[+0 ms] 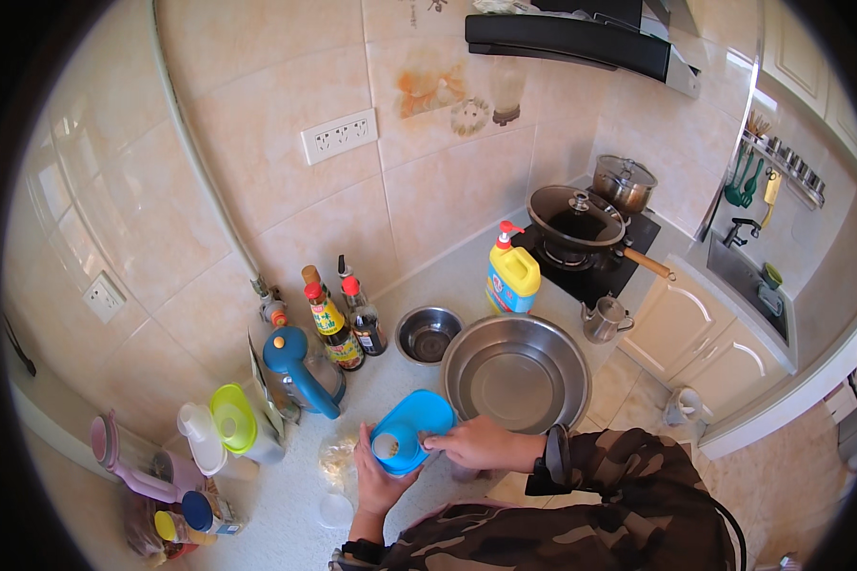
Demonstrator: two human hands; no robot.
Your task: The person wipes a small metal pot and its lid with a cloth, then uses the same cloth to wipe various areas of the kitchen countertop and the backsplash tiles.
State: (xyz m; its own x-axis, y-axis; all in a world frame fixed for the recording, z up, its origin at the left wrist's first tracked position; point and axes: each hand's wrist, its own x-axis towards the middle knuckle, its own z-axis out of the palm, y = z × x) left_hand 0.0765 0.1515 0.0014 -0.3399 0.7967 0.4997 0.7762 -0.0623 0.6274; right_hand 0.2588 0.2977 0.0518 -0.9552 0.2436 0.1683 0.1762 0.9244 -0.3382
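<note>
My left hand (380,477) holds a storage container by its side; it has a blue plastic lid (418,414) with a round spout opening, and small pale pieces show inside the opening. With its fingers pinched at the lid's right edge, my right hand (482,444) touches the lid or a small thing there; which one I cannot tell. Left of the container, a clear plastic bag (337,462) with pale contents lies on the counter, and a small translucent round lid or dish (336,511) is below it. A large steel basin (518,375) stands just beyond my right hand.
Behind are a small steel bowl (429,335), sauce bottles (336,332), a blue-lidded kettle (306,371) and a yellow pump jug (512,282). Lidded containers (236,425) and a pink pitcher (139,471) stand left. A lidded wok (577,218) sits on the hob, near a steel pitcher (605,320).
</note>
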